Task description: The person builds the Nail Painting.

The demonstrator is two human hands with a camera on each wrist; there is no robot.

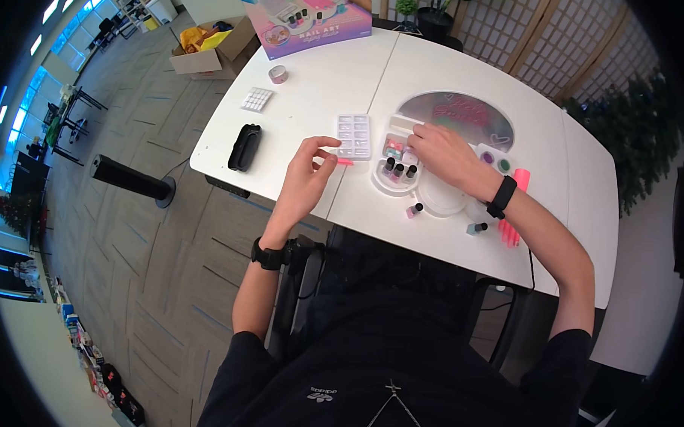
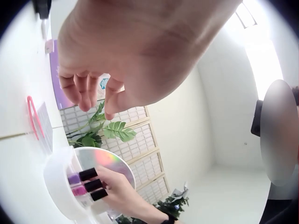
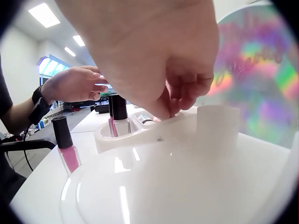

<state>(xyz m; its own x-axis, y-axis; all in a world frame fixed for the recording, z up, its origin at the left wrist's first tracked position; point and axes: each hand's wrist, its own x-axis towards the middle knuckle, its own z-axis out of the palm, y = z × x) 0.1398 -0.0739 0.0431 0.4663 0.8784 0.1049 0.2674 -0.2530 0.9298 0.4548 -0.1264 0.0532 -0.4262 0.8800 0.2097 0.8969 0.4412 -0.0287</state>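
Note:
My right hand (image 1: 451, 158) reaches down into the white nail-art station (image 1: 385, 186), fingers curled at a small compartment behind the bottles. The fingertips are partly hidden there, and I cannot tell whether they pinch anything. Several nail polish bottles (image 2: 88, 185) with black caps stand in the station's front holder, close by that hand. Over the table to the left, my left hand (image 1: 310, 175) hovers with loosely bent fingers and nothing between them. Beneath it lie pink tweezers (image 1: 345, 162), beside a white sectioned tray (image 1: 354, 137). The station's shiny arched back panel (image 1: 455, 116) rises behind the right hand.
A pink polish bottle (image 1: 414, 210) and a teal one (image 1: 477, 229) stand near the front edge. On the right is a pink model hand (image 1: 509, 233). A black case (image 1: 245, 148), a white gridded sheet (image 1: 256, 99), a round container (image 1: 278, 74) and a nail-art box (image 1: 307, 24) occupy the left side.

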